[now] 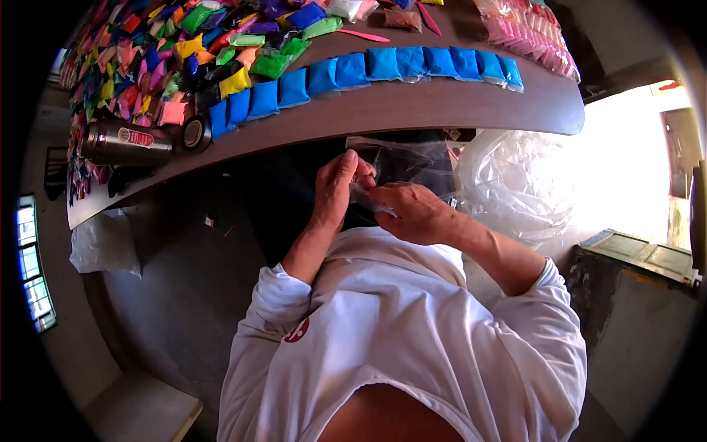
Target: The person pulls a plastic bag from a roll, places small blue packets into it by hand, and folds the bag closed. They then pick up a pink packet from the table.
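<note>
Below the table's near edge, my two hands hold a clear plastic bag (416, 163) in front of my body. The fingers of my left hand (340, 184) are bent and closed on the bag's left edge. My right hand (412, 210) is closed too, its fingers pinching the film close to the left fingertips. Most of the bag spreads out beyond the hands towards the table. Along the table edge above them runs a row of several blue packets (353, 71).
Colourful packets (147, 66) are heaped on the table (515, 103) at left, near a metal flask (129, 143) and a dark round lid (196, 134). Pink packets (526, 33) lie back right. A large clear plastic sack (515, 184) stands right of my hands.
</note>
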Available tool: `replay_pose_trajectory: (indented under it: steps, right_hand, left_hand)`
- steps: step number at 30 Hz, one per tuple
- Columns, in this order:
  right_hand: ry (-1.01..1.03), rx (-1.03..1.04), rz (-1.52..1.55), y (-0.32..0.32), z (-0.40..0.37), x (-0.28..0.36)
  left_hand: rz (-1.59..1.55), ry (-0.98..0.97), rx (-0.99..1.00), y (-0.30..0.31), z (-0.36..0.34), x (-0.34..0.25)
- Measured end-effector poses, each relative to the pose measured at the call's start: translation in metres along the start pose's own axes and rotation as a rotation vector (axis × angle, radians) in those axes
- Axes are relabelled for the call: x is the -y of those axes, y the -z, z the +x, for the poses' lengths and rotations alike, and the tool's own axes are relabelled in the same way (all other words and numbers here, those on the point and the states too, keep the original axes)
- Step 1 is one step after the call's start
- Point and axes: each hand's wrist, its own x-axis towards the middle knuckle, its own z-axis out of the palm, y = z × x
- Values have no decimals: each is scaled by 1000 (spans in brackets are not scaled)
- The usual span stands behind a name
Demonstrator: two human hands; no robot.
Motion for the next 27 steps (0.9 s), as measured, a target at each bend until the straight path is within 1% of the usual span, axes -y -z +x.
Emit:
replay_pose_trajectory:
  steps: [2, 3, 4, 5, 6, 7, 8, 9, 10, 11, 13, 14, 16, 17, 18, 20, 23, 24, 25, 27]
  right_hand:
    - [146, -143, -171, -10, 1, -7]
    - [145, -143, -171, -16, 0, -8]
    - [151, -235, -234, -23, -2, -7]
    - [156, -328, -296, -28, -4, -5]
    - [65, -247, -323, -24, -7, 6]
    - [66, -251, -324, -27, -9, 8]
    - [97, -320, -379, -29, -10, 10]
    - [129, -390, -433, -30, -11, 11]
    - [118, -387, -475, -29, -12, 14]
    - [118, -391, -478, -26, -12, 17]
    - [185, -459, -591, -17, -11, 29]
    - [177, -404, -603, -9, -9, 36]
    - [252, -473, -651, 1, 4, 43]
    - [286, -512, -674, 5, 11, 45]
    - [288, -516, -677, 6, 20, 46]
    - [308, -621, -656, 6, 40, 46]
    - [276, -653, -594, 0, 66, 32]
    - [242, -589, -530, -1, 73, 26]
    - [243, -593, -534, -3, 77, 23]
    - [188, -519, -498, -5, 81, 18]
  left_hand:
    - [-19, 23, -22, 1, 0, 0]
    - [-35, -18, 14, 1, 1, 0]
    - [-51, -60, 50, 2, 2, 0]
    - [-50, -61, 51, 1, 1, -2]
    - [-51, -81, 64, -1, -1, -6]
    - [-54, -103, 80, -3, -3, -10]
    - [-53, -106, 84, -4, -6, -16]
    - [30, -127, 61, -6, -9, -22]
    - [113, -147, 38, -7, -12, -27]
    - [114, -151, 41, -7, -13, -33]
    - [151, -213, 43, -4, -14, -43]
    - [153, -215, 46, 0, -13, -44]
    - [71, -295, -6, 8, -5, -50]
    - [72, -299, -5, 10, -3, -55]
    - [49, -306, -60, 9, 0, -64]
    - [-16, -308, -147, 13, 9, -73]
    - [-68, -279, -192, 29, 28, -67]
    - [-72, -255, -225, 34, 34, -63]
    - [-73, -259, -222, 40, 37, -59]
    - [-39, -258, -222, 44, 40, -56]
